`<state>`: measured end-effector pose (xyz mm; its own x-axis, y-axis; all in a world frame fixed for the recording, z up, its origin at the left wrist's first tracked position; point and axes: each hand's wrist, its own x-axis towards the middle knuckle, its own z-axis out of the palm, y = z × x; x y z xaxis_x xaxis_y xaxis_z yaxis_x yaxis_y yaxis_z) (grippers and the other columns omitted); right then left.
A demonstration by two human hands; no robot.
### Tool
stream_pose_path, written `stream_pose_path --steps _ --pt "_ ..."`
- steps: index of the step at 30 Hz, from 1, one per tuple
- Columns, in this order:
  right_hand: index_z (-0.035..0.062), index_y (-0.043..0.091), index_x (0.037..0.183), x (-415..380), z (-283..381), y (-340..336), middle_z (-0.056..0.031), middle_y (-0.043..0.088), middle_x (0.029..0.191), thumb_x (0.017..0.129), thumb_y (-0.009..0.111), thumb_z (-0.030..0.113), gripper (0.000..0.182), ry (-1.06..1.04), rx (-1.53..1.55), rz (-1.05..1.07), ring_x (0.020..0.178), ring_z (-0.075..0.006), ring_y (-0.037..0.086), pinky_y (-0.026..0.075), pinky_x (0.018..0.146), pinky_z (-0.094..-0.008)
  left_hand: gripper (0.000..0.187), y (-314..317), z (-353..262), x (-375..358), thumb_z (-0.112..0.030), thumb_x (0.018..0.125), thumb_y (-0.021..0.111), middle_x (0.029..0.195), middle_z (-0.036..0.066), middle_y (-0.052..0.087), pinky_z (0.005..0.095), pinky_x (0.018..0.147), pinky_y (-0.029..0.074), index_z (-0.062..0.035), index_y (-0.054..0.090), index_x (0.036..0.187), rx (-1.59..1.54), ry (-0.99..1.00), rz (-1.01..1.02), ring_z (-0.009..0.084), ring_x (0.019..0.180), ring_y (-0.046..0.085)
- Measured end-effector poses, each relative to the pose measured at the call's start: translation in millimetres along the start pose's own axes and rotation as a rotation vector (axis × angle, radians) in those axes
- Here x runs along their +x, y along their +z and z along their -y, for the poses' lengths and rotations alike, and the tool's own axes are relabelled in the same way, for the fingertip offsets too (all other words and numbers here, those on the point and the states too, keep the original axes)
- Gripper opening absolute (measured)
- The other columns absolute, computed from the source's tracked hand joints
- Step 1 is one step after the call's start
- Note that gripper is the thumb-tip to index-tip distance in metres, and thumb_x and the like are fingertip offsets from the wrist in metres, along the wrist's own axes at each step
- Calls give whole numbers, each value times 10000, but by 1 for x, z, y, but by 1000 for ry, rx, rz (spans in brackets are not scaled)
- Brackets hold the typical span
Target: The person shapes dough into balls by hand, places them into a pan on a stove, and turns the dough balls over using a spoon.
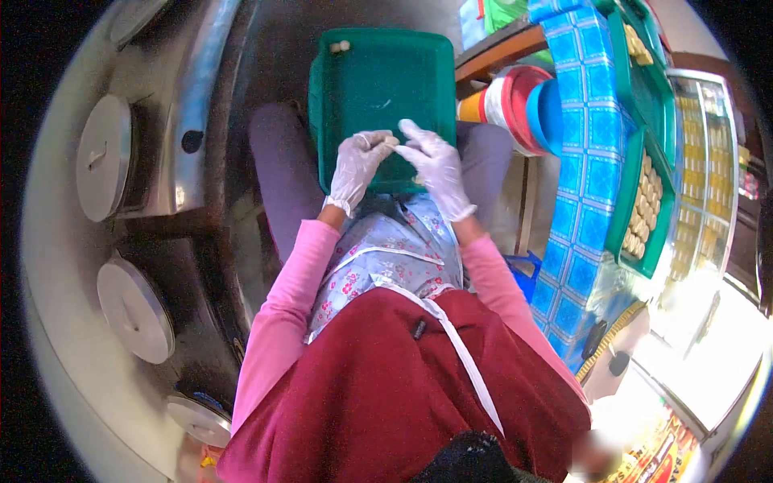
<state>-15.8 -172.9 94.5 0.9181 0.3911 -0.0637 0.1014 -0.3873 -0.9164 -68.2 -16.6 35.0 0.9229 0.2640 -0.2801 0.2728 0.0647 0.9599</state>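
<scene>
Both my hands wear thin white gloves and meet above the near half of a deep green tray (386, 76). A small pale piece that looks like dough (391, 141) is pinched between the fingertips of my left hand (358, 165). My right hand (439, 165) comes in from the other side; one fingertip touches the piece while another finger stretches up and away from it. In the tray's far left corner lie two small pale rounded pieces (341, 47). Partly hidden by my right wrist, a yellowish bit (419, 180) shows near the tray's close edge.
The tray rests across my lap. On the right, a table with a blue checked cloth (576, 161) carries another green tray (624, 233) with rows of pale rounds (644, 205). Red and blue basins (527, 105) sit beside it. Metal units with round lids (105, 158) line the left.
</scene>
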Motion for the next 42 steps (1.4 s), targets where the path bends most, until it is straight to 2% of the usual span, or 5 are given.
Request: stream_pose_path --steps 8,20,24,28,42 --pt "23 755 971 69 -18 36 -70 750 914 774 714 161 244 308 165 -65 698 -112 644 509 599 -269 318 -64 -26 -11 -144 941 620 1227 105 669 350 966 497 7 651 1219 -216 117 -113 204 1116 633" --pt "84 634 793 90 -64 75 -113 597 749 863 613 112 78 -575 -938 -2 761 -309 609 507 643 -432 794 -143 -18 8 -376 907 679 1557 330 204 610 1149 268 50 326 1476 -1676 233 96 466 1447 227" --pt "74 716 849 109 -3 72 -126 674 833 779 698 96 76 268 -18 124 812 -317 656 529 652 -400 812 -146 -18 10 -390 896 690 1550 340 206 622 1149 256 53 328 1472 -1671 229 93 483 1445 216" --pt "4 699 819 162 -13 107 -196 670 761 882 637 203 218 -423 -401 -132 743 -326 658 490 658 -408 837 -145 -17 12 -414 909 656 1570 336 151 611 1163 235 40 278 1502 -1606 246 88 486 1459 168" --pt "83 711 822 182 -39 116 -142 691 863 778 665 141 87 -792 -868 264 813 -330 660 535 701 -432 802 -147 -11 20 -500 899 645 1527 338 262 623 1088 352 -18 365 1474 -1531 250 56 510 1390 311"
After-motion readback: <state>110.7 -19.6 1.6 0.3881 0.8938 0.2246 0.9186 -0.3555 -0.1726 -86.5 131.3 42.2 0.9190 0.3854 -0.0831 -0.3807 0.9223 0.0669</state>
